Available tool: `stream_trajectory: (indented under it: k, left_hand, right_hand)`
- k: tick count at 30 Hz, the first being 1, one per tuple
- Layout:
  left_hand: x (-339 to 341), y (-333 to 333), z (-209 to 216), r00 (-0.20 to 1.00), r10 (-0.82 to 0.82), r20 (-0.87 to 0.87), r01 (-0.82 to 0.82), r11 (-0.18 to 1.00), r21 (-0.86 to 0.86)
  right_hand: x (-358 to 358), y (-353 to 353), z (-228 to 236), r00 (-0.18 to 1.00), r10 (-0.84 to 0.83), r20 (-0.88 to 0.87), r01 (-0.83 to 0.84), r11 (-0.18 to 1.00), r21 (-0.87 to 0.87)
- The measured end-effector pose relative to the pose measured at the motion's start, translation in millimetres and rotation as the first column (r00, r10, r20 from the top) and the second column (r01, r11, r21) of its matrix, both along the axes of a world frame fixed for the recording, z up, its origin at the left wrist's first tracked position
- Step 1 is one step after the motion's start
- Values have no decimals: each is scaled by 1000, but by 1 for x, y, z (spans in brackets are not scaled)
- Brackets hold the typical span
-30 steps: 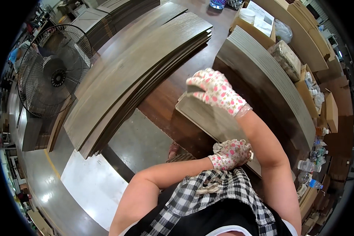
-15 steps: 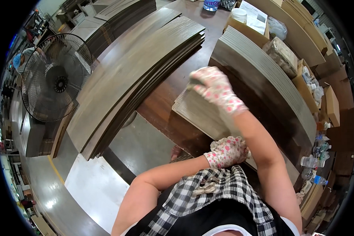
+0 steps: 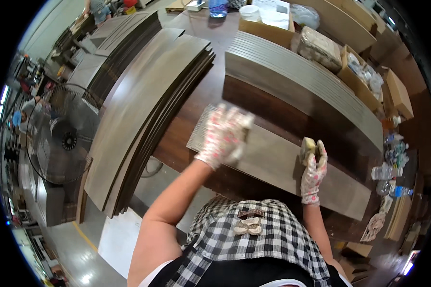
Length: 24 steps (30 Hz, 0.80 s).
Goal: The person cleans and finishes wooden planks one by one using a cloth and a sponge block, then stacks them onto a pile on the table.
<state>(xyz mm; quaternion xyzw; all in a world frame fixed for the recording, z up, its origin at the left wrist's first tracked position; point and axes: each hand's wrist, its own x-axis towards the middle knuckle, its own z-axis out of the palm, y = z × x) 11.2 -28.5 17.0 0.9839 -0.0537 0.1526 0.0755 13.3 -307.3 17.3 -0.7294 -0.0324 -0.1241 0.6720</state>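
Note:
A stack of thin grey-brown planks (image 3: 282,146) lies across in front of me on the dark brown tabletop (image 3: 175,143). Over its left end is my left hand (image 3: 222,136), in a white glove with pink spots. Motion smears its fingers, so whether they grip anything is unclear. My right hand (image 3: 313,174), gloved alike, rests at the plank's right half. Its thumb and fingers close around a small yellow-and-grey block (image 3: 308,144), which stands up from the plank's surface.
Tall plank stacks stand to the left (image 3: 143,105) and along the far side (image 3: 301,76). A black fan (image 3: 67,136) is at the far left. Cardboard boxes (image 3: 359,79), a wrapped bundle (image 3: 319,48) and plastic bottles (image 3: 385,172) line the right. A blue-labelled bottle (image 3: 218,8) stands at the back.
My hands have come apart from their crossed position. The left went out to the plank's left end; the right came back to the right, holding the block. The whole view has also shifted.

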Motion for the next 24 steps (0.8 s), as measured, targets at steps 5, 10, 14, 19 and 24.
stream_trajectory:
  k: [5,10,14,19,24]
  left_hand:
    - [3,130,2,951,305,-51,-309,943,-121]
    - [0,67,68,945,321,-71,-326,891,-316]
    - [-32,26,6,978,-75,195,47,989,143]
    - [-13,109,30,949,97,299,-136,984,115]
    - [21,56,52,948,307,-82,-318,917,-243]
  right_hand:
    - [11,-2,-14,999,41,16,-43,986,162]
    - [11,-10,-16,999,44,11,-45,997,57]
    - [15,-9,-20,999,34,-9,-33,996,85]
    - [15,-5,-16,998,59,-25,-54,984,170]
    - [12,-3,-13,1000,25,-12,-23,992,123]
